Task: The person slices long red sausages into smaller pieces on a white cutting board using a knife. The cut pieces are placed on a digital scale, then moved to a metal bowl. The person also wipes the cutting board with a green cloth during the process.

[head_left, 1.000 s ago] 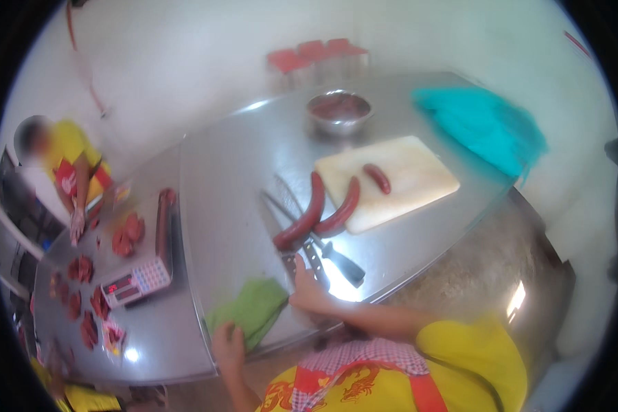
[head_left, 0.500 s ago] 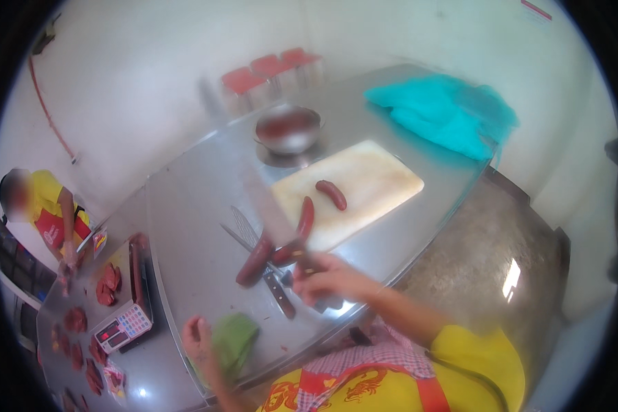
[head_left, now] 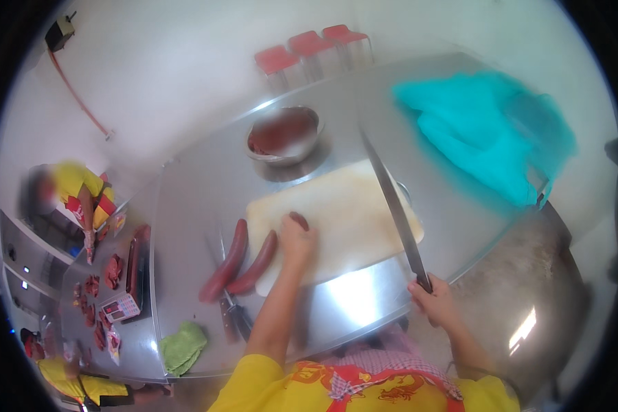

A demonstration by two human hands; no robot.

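Note:
My left hand (head_left: 297,240) is closed on a short dark-red sausage (head_left: 298,220) on the cream cutting board (head_left: 336,199). My right hand (head_left: 432,299) grips a long knife (head_left: 408,244) by its handle, the blade raised diagonally over the board's right side. Two longer sausages, one (head_left: 230,261) and another (head_left: 258,268), lie at the board's left, beside knives (head_left: 232,318) partly covered by them. A steel bowl of dark red meat (head_left: 283,134) stands behind the board. A green cloth (head_left: 182,347) lies near the table's front edge.
Right of the board lies a teal bundle (head_left: 481,137). On the left table are a scale (head_left: 122,305) and several meat pieces (head_left: 112,271). A co-worker in yellow (head_left: 75,189) bends there; another yellow-clad person (head_left: 75,381) is lower left. Red stools (head_left: 312,44) stand behind.
My right hand has picked up the long knife and moved it rightward. My left hand has left the green cloth for the board and taken hold of the short sausage.

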